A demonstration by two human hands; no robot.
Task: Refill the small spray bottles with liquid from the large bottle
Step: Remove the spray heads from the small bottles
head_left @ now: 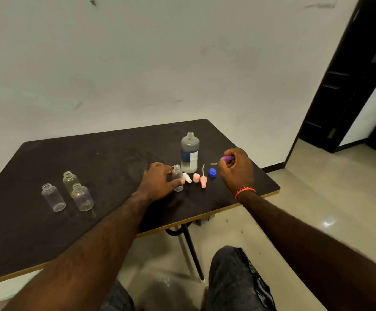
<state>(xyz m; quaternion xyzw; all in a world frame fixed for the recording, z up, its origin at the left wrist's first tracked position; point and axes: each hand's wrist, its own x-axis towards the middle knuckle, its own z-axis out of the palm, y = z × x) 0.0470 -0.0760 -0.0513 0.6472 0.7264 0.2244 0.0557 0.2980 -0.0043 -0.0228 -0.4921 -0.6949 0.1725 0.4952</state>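
Note:
The large clear bottle (189,152) stands uncapped on the dark table (93,167), with its blue cap (212,172) lying to its right. My left hand (159,181) grips a small open clear bottle (178,177) standing just in front of the large one. My right hand (235,168) is raised a little right of the cap and holds a purple spray top (226,158) in curled fingers. A white spray top (187,177), a pink cap (196,178) and a pink spray top with its tube (203,181) lie between my hands.
Three more small open bottles (70,191) stand in a group at the table's left. The table's right corner (278,189) is close to my right wrist. A dark doorway (350,75) opens at the right, and my knees (232,277) are below the table's front edge.

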